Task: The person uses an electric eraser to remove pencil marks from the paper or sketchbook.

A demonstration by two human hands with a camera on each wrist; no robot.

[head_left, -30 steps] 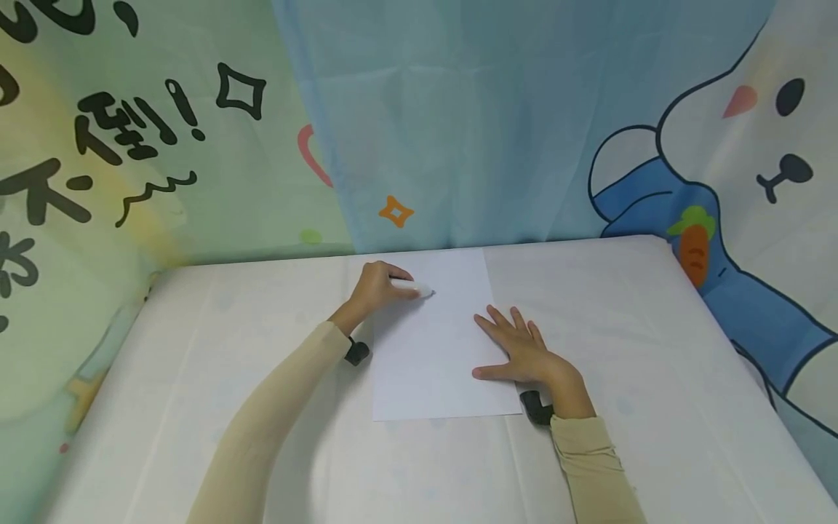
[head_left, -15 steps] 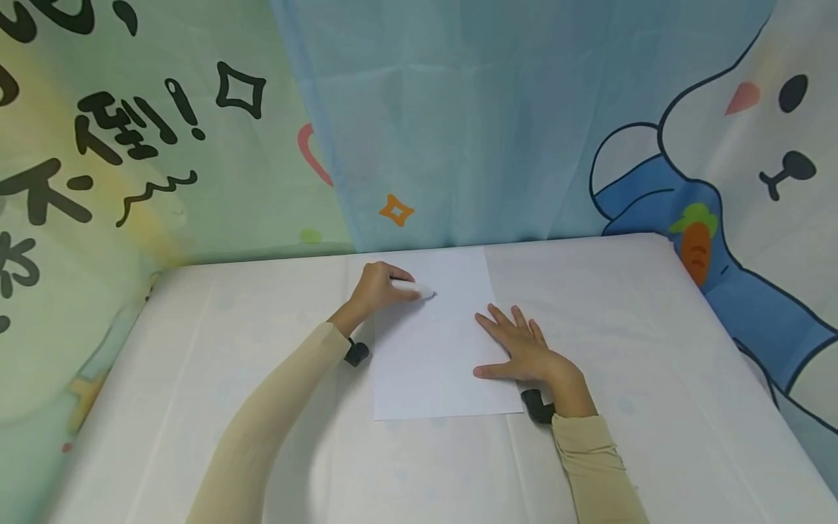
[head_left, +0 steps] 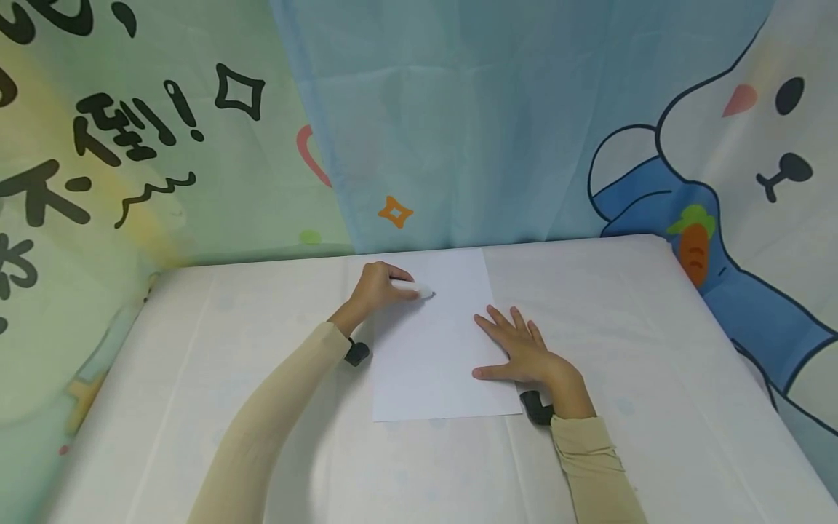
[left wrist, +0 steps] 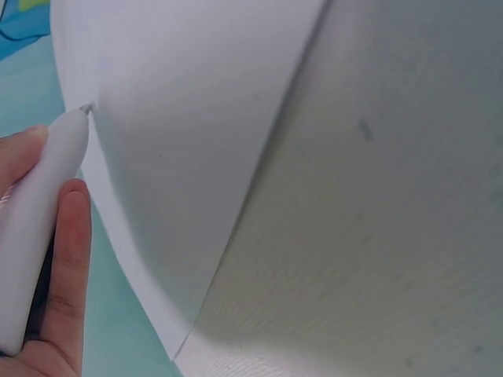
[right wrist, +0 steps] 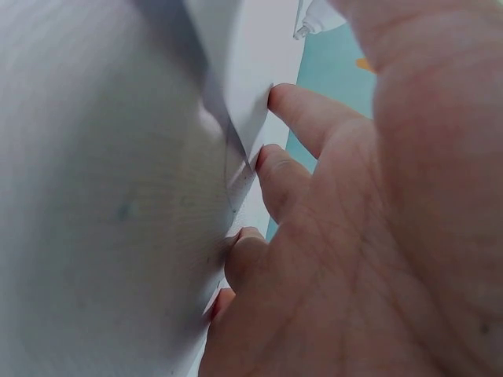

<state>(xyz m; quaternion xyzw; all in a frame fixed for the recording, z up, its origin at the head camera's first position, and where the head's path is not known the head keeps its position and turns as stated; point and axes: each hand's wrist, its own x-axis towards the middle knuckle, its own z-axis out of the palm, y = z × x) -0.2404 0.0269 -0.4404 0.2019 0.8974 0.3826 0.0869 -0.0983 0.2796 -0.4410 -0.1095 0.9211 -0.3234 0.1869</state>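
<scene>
A white sheet of paper (head_left: 439,371) lies on the white-covered table. My left hand (head_left: 378,286) pinches a white correction pen (head_left: 414,288) over the sheet's upper left part. In the left wrist view the pen (left wrist: 33,228) shows a thick body and a small metal tip, which points at the paper; whether it touches cannot be told. My right hand (head_left: 524,354) rests with spread fingers across the sheet's right edge. Up close, its fingertips (right wrist: 281,96) touch the paper and the table cover near that edge. No marks on the sheet can be made out in the head view.
White cloth (head_left: 655,378) covers the table on both sides of the sheet. Behind it hangs a printed backdrop (head_left: 497,131) with a cartoon animal and lettering. Each wrist carries a small black camera, such as the left wrist camera (head_left: 356,354).
</scene>
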